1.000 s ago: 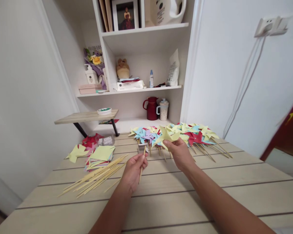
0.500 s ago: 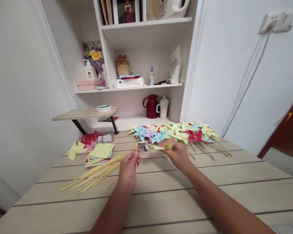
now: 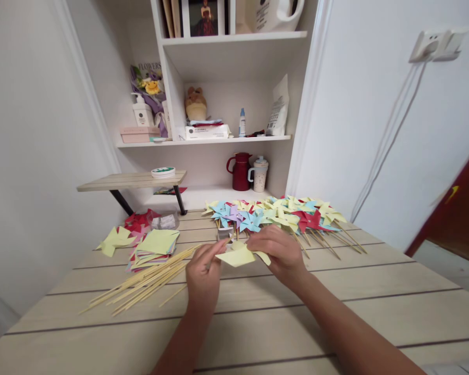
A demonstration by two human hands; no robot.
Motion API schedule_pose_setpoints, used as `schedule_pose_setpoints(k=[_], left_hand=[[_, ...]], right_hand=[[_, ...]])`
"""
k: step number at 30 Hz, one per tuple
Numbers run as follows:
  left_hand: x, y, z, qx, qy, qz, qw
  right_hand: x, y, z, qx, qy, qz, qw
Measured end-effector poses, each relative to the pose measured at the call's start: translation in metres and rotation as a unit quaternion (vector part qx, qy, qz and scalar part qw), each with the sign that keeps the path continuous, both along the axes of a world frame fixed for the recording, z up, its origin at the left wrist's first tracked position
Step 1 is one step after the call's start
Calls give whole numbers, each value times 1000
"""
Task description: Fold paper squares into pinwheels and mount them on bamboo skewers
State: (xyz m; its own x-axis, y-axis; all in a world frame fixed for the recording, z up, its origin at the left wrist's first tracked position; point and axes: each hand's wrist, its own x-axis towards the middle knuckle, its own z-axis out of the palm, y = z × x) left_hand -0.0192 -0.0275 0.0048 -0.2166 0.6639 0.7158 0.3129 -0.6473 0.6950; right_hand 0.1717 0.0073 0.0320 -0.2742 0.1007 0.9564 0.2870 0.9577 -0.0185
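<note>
L hand (image 3: 203, 273) pinches a thin wooden stick (image 3: 219, 251), fingers closed round it, tip angled up toward the paper; R hand (image 3: 275, 249) grips a yellow pinwheel (image 3: 238, 256) from above, fingers curled on its top edge. Both held just over the table (image 3: 281, 312), near its middle. Loose sticks (image 3: 144, 284) lie left of L hand, w/ stack of paper squares (image 3: 154, 245) behind them; finished pinwheels (image 3: 281, 216) piled at far edge, below the shelf (image 3: 203, 140)
</note>
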Motion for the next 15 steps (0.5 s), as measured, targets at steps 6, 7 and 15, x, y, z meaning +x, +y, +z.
schedule_pose_setpoints(k=[6, 7, 15], left_hand=[[1, 2, -4, 10, 50, -7, 999], [1, 1, -4, 14, 53, -1, 999], [4, -2, 1, 36, 86, 18, 995]], right_hand=[[-1, -2, 0, -9, -12, 13, 1000], [-2, -2, 0, -9, -12, 15, 1000], [-4, -2, -2, -17, -15, 32, 999]])
